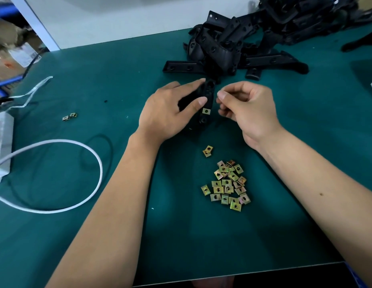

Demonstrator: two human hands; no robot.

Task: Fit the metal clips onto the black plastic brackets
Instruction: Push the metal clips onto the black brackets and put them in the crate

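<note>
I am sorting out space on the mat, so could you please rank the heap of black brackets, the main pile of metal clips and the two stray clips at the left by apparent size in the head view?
1. Heap of black brackets, though it lies farthest away.
2. Main pile of metal clips.
3. Two stray clips, plainly the smallest.

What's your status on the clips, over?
Left hand holds bracket; one clip seated. Right hand curled beside it, contents unclear. Loose clips near. Nothing blocking.
</note>
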